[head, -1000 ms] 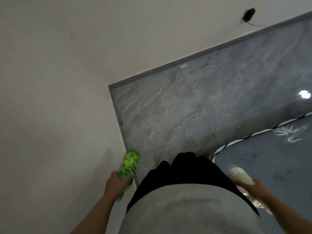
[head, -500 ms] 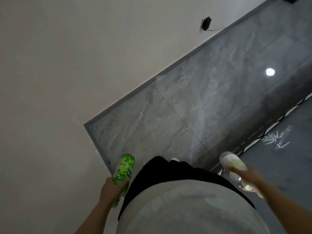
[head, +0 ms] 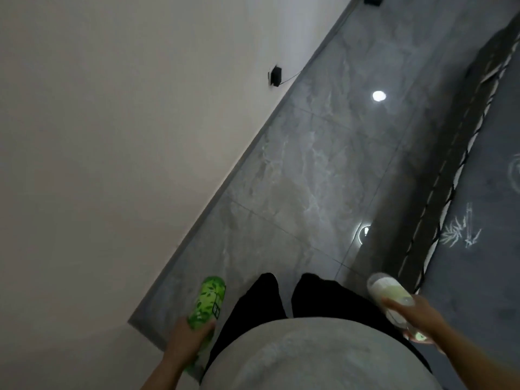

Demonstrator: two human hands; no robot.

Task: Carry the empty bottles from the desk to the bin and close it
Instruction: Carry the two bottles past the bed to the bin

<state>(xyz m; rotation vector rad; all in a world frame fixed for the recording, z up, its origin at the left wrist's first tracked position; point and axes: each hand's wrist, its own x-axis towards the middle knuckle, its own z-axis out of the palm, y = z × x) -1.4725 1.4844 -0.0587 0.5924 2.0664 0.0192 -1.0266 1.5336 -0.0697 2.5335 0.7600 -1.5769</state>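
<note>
clearly the carrying step is in hand: seen from the head camera, the person stands on grey marbled floor tiles (head: 309, 170) with a bottle in each hand and neither the bin nor the worktop in sight. the left hand (head: 187, 337) has its fingers wrapped and clamped around the lower part of a green plastic bottle with a leaf-print label (head: 208, 301), which juts forward and up past the thumb. the right hand (head: 416, 313) has its fingers closed on a clear plastic bottle with a pale cream label (head: 389, 294), gripped near its far end, the bottle's other end pointing forward and to the left. both bottles look light and easy to hold, so i judge the grips safe for walking. next comes finding the bin, which calls for lifting the gaze, since where it stands cannot be told from here. for room: a plain off-white wall (head: 112, 136) runs close along the left, meeting the floor at a grey skirting edge (head: 253, 147) that ends in a corner just beside the left hand, so that elbow has little slack. a black plug with a thin cable (head: 275, 76) sits low on the wall further on. to the right, a dark grey rug with a white bamboo motif and striped border (head: 478, 235) lies flat; its edge could catch a foot. between wall and rug the tiles run open ahead.
</note>
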